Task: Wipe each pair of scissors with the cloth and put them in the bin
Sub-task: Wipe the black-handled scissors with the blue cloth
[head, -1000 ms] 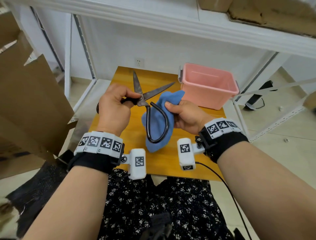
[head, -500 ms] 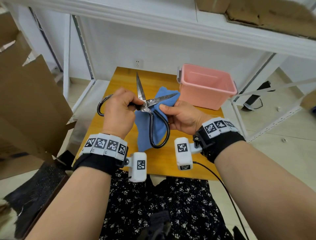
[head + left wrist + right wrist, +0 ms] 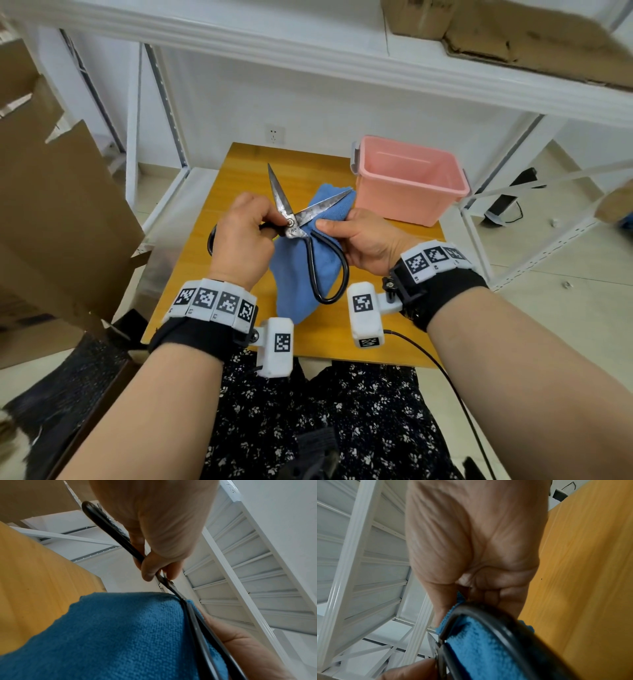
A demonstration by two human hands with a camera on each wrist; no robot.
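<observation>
A pair of large black-handled scissors (image 3: 291, 222) is held above the wooden table (image 3: 376, 329), blades spread apart and pointing away from me. My left hand (image 3: 245, 236) grips one handle loop near the pivot. The blue cloth (image 3: 298, 274) hangs under the scissors, and my right hand (image 3: 359, 240) pinches it against the right blade close to the pivot. In the left wrist view my left hand (image 3: 154, 566) pinches the scissors (image 3: 120, 536) above the cloth (image 3: 120, 635). The right wrist view shows the cloth (image 3: 484, 649) with a handle loop (image 3: 496, 622) in front of it. The pink bin (image 3: 407, 178) stands at the table's far right.
White metal shelving (image 3: 308, 44) spans overhead, its uprights flanking the table. Cardboard (image 3: 51, 192) leans at the left. A wall socket (image 3: 275, 134) sits behind the table. A cable (image 3: 455, 387) runs from my right wrist.
The scissors have swung upright and their blades have narrowed. My right hand has slid the cloth up from the handle loop to the right blade near the pivot.
</observation>
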